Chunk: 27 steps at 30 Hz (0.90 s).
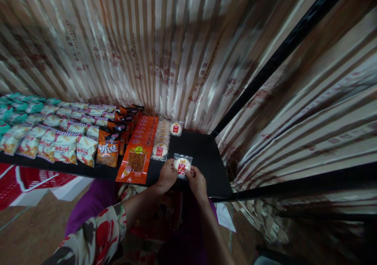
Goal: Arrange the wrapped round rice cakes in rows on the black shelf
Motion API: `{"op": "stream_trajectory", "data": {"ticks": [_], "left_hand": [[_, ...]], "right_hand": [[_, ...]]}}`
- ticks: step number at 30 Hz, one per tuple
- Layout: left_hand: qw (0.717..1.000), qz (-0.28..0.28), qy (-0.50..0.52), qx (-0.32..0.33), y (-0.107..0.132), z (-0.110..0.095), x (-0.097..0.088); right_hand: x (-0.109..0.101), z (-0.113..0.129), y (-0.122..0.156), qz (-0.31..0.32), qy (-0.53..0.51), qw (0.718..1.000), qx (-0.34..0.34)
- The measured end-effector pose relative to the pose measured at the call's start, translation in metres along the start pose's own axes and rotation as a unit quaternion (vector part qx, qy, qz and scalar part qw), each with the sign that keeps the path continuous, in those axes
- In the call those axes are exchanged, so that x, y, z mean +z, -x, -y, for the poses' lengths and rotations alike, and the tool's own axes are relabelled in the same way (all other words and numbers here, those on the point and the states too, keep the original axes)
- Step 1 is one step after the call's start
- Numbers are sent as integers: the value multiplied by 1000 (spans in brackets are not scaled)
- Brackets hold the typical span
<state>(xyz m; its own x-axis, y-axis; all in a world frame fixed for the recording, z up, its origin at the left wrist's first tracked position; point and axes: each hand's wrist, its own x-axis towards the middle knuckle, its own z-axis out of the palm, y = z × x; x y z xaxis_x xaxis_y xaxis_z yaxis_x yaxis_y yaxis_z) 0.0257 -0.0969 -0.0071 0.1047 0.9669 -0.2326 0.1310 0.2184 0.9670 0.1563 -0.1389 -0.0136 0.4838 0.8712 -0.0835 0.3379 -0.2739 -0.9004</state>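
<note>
Between my two hands, over the front edge of the black shelf [197, 147], is a clear packet of round white crackers [182, 166] with a red label. My left hand [167, 175] pinches its left side, and my right hand [196, 181] pinches its right side. Just left of it lies a row of the same kind of cracker packets [160, 149], overlapping from front to back. A single cracker packet [176, 128] sits apart at the back, near the curtain. Beside the row lie flat orange snack packs [136, 151] with a window showing brown sticks.
Further left stand orange-and-black bags [108, 149], several rows of white snack bags [65, 147] and green bags [17, 117]. A striped curtain [176, 53] hangs behind. A black post [273, 61] rises at the shelf's right end. Below are a red basket [38, 178] and a white paper [226, 216].
</note>
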Motion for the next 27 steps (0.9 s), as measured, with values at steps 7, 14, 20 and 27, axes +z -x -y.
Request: {"op": "stream_trajectory", "data": {"ticks": [7, 14, 20, 27], "left_hand": [[994, 17, -101, 50, -2, -3, 5], [956, -1, -277, 99, -1, -5, 13], [945, 4, -304, 117, -1, -13, 16], [943, 8, -313, 112, -11, -18, 22]], "right_hand": [[2, 3, -14, -10, 77, 997, -19], [6, 9, -29, 1, 105, 994, -19], [8, 11, -43, 6, 119, 993, -4], [12, 19, -57, -1, 122, 993, 3]]}}
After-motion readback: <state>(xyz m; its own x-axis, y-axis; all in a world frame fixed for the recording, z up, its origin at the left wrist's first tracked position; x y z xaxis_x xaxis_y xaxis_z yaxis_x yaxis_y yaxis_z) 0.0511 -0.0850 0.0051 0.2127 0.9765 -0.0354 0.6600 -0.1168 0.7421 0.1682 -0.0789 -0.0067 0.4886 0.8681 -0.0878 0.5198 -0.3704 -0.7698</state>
